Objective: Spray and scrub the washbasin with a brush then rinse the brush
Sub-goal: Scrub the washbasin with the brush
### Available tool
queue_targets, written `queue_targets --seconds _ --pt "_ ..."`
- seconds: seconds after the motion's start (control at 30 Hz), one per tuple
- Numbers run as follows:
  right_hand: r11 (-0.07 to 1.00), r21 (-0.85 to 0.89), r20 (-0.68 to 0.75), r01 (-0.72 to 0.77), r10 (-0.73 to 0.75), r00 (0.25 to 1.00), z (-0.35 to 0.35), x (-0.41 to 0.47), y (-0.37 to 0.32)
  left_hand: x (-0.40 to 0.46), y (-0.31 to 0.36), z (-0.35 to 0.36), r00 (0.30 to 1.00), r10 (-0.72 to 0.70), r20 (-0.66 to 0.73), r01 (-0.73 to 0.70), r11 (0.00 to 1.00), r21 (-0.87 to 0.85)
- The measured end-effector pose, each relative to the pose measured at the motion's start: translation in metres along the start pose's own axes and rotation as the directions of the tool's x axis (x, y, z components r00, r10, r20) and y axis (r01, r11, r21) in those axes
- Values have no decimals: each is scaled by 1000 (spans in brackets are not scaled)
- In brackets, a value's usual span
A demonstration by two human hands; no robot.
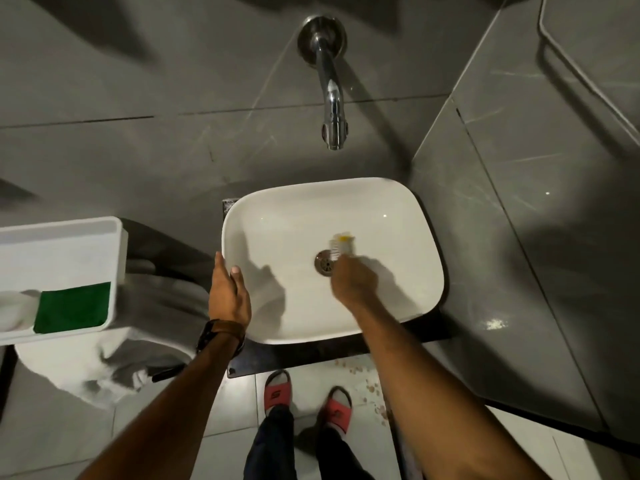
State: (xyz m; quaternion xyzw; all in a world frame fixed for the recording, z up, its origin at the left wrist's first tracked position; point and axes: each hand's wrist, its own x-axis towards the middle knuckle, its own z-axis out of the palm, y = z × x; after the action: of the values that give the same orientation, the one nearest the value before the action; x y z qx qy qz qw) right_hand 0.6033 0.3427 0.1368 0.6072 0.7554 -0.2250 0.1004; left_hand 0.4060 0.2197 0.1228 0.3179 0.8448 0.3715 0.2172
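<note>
A white rounded washbasin [408,216] sits on a dark counter below me. My right hand [351,280] is inside the bowl, shut on a small brush [341,244] with a white and yellow head that is blurred and rests just beside the metal drain [322,263]. My left hand [228,292], with a brown-strapped watch on the wrist, grips the basin's left rim, thumb on the inner side. A chrome tap [331,98] comes out of the wall above the basin; no water shows from it. No spray bottle is in view.
A white caddy [65,237] with a green sponge [72,308] stands on the toilet tank at the left. Grey tiled walls enclose the back and right. My feet in red slides [277,393] stand on the tiled floor under the counter's edge.
</note>
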Motion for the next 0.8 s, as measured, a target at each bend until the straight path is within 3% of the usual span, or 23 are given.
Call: queue_targets --seconds 0.1,0.2,0.27,0.33,0.43,0.53,0.57,0.63,0.7,0.8 --pt "978 -34 -201 -207 196 960 -16 3 55 0 1 -1 1000 -4 13 4 1000 -13" --pt "971 49 -160 -234 239 958 -17 7 50 0 2 -2 1000 7 11 -7 1000 -17" --pt "980 122 -62 -160 168 984 -9 17 16 0 3 -2 1000 17 6 -17 1000 -17" --pt "987 157 32 -12 7 999 4 18 -37 0 3 -3 1000 28 4 -28 1000 -9" --pt "957 204 133 208 -238 962 20 -2 -111 -1 2 -2 999 44 6 -44 999 -1" --pt "951 118 108 287 -300 948 16 -2 -106 0 0 -2 999 36 8 -36 999 6" --pt "961 30 58 276 -277 959 11 3 -87 1 -1 -2 1000 28 8 -28 1000 3" --pt "992 -77 -94 98 -105 990 -4 19 -32 1 -2 -1 1000 14 11 -13 1000 -3" --pt "988 -69 -257 -135 113 960 -23 28 23 1 -2 -1 1000 -1 14 1 1000 -9" --pt "966 -49 -321 -253 225 920 -30 30 55 0 1 -1 1000 2 -5 -2 1000 -9"
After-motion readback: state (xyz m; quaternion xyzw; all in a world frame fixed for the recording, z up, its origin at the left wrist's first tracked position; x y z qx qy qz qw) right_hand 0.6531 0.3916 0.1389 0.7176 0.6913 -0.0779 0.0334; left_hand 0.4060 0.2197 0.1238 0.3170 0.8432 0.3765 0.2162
